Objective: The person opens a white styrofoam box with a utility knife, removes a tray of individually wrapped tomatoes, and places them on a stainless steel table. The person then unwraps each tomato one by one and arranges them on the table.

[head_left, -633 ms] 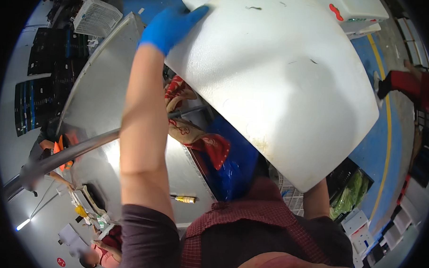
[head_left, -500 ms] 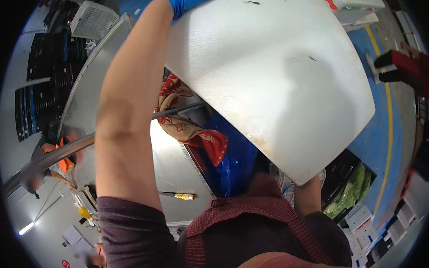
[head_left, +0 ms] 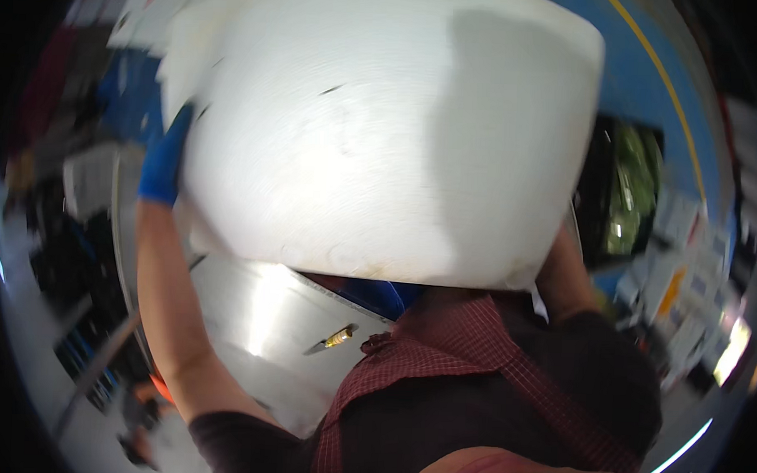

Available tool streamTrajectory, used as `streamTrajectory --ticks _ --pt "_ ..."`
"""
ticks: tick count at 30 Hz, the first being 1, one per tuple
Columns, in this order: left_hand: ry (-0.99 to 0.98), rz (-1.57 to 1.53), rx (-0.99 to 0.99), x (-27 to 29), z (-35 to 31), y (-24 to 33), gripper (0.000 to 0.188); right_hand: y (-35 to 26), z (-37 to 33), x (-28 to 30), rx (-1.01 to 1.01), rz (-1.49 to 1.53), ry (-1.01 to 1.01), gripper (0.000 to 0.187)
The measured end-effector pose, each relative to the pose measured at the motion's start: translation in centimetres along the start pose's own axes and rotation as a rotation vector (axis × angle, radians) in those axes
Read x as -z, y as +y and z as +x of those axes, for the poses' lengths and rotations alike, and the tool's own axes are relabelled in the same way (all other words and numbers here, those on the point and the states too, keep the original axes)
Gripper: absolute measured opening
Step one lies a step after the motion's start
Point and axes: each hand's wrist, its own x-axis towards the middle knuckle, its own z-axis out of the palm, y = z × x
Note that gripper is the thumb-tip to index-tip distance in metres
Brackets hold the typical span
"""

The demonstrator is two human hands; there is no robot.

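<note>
A blue-gloved left hand (head_left: pixel 164 158) holds the left edge of a broad white rectangular panel (head_left: pixel 373 161), just beyond a dark-red checked apron (head_left: pixel 454 339); the right hand's grip, hidden behind the panel, cannot be told. A yellow-handled metal knife (head_left: pixel 338 338) lies near, on a silver metal table (head_left: pixel 262 332).

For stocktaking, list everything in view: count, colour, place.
Foam piece: one, white, centre
Knife: one, yellow handle, on table
Table: one, silver, lower left
Plastic: count unclear, blue, below foam piece
Crate: one, black, right
Greens: uncounted, green, in crate
Floor stripe: one, yellow, upper right
Boxes: several, white, right, blurred
Clutter: uncounted, mostly dark, far left, blurred
Apron: one, dark red, on wearer
Left hand: one, blue glove, on foam piece
Right forearm: one, bare, right
</note>
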Motion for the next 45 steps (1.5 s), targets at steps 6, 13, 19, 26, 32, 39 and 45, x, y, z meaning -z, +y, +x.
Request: streamTrajectory --ticks 6,13,19,26,32,39,45 --pt "-0.079 -0.154 0.061 -2.3 -4.4 -3.3 0.053 0.0 -3.6 2.7 0.139 0.08 0.012 0.05" --pt "-0.261 -0.009 -0.111 -10.7 -11.7 -0.7 0.058 1.8 -15.1 12.6 0.273 0.166 0.145 0.052" --pt "-0.446 0.123 -0.221 -21.8 -19.3 2.3 0.058 4.4 -25.1 21.7 0.369 0.221 0.261 0.054" --pt "-0.727 0.559 -0.427 -37.3 -28.0 1.4 0.068 7.6 -36.2 33.3 0.356 0.265 0.389 0.056" --pt "-0.971 0.36 -0.212 -41.1 -30.8 -7.7 0.087 8.5 -43.2 33.4 0.316 0.355 0.463 0.053" --pt "-0.89 0.378 -0.339 -39.8 -33.1 -11.3 0.089 12.1 -43.6 35.4 0.362 0.292 0.429 0.056" --pt "-0.872 0.275 0.007 -40.1 -33.1 -9.7 0.089 11.3 -41.4 38.9 0.355 0.126 0.461 0.053"
